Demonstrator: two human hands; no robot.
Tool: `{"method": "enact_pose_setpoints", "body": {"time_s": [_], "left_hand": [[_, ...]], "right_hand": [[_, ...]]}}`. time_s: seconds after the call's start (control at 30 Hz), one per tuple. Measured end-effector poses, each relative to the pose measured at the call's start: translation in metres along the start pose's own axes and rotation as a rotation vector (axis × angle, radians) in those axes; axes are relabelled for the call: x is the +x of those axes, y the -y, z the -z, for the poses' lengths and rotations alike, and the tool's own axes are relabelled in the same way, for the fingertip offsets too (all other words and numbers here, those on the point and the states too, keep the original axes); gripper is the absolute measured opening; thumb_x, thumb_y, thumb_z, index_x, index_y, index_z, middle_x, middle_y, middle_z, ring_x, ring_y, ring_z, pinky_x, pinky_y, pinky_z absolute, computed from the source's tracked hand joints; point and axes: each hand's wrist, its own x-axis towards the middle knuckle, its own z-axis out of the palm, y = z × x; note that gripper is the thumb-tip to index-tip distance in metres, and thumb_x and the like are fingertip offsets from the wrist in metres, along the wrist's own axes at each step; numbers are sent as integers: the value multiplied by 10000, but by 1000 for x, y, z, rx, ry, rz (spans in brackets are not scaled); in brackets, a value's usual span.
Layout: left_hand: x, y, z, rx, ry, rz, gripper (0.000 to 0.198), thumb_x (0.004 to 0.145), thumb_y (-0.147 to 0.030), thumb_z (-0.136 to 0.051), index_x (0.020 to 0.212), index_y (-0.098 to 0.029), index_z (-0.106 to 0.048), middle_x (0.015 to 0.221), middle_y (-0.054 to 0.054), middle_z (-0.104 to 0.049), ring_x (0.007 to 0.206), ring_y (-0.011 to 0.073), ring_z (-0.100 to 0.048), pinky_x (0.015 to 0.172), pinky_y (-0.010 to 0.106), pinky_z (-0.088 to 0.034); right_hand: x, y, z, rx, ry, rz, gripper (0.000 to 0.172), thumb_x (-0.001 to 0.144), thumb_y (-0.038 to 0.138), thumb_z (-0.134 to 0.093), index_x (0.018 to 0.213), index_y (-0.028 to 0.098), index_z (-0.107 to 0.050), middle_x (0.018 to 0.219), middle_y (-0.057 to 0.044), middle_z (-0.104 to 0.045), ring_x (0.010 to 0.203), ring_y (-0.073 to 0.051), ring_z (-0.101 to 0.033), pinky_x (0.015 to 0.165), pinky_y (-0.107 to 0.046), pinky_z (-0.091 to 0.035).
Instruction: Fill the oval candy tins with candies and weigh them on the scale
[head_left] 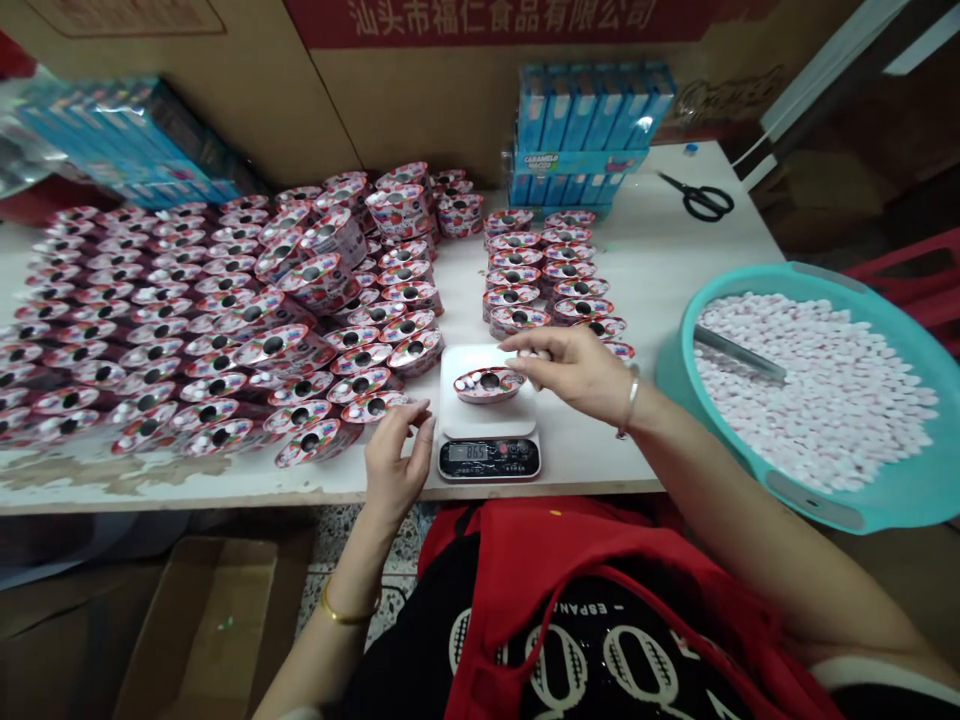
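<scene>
A small white digital scale sits at the table's front edge with one red-and-white printed cup on its platform. My right hand hovers just right of that cup, fingers pinched together on something small I cannot make out. My left hand rests at the table edge left of the scale, fingers loosely curled, its fingertips touching the nearest cup of the rows. Many identical cups cover the table's left and middle in rows and stacks.
A teal basin of small white-pink candies with a metal scoop stands at the right. Blue boxes and black scissors lie at the back. A cardboard box is on the floor below.
</scene>
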Motion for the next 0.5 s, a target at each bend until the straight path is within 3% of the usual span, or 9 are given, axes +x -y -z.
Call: {"method": "enact_pose_setpoints", "body": {"time_s": [0.1,0.2,0.33,0.5], "left_hand": [[1,1,-3,35,-5,-37,263,901,-229,-516,1154,-184,-573,962,77,-639,882,160,-591,773,298,-486],[3,1,-8,138,-9,-114,385,893,-243,-529,1276,-200,-527,1169,126,-595,1067,210,-557,927,376,-446],[7,-1,-13,291,44,-205,494,892,-279,-540,1376,-236,-449,1400,141,-466,1302,276,-410,1056,451,-323],[14,-8,-17,386,102,-233,521,890,-355,-546,1385,-228,-440,1474,144,-397,1377,309,-320,1085,487,-261]], "right_hand": [[-22,-13,13,275,-47,-182,368,773,366,-677,1049,123,-683,611,38,-536,551,-68,-450,531,-222,-362],[-46,-35,20,437,-116,-340,457,696,398,-743,1058,129,-674,623,40,-532,556,-61,-446,503,-208,-328],[-74,-61,19,556,-192,-483,499,624,416,-801,1024,142,-684,704,22,-568,564,-52,-453,504,-202,-336],[-92,-75,9,626,-210,-563,523,626,432,-800,1041,134,-684,679,27,-551,544,-45,-433,469,-187,-285]]}}
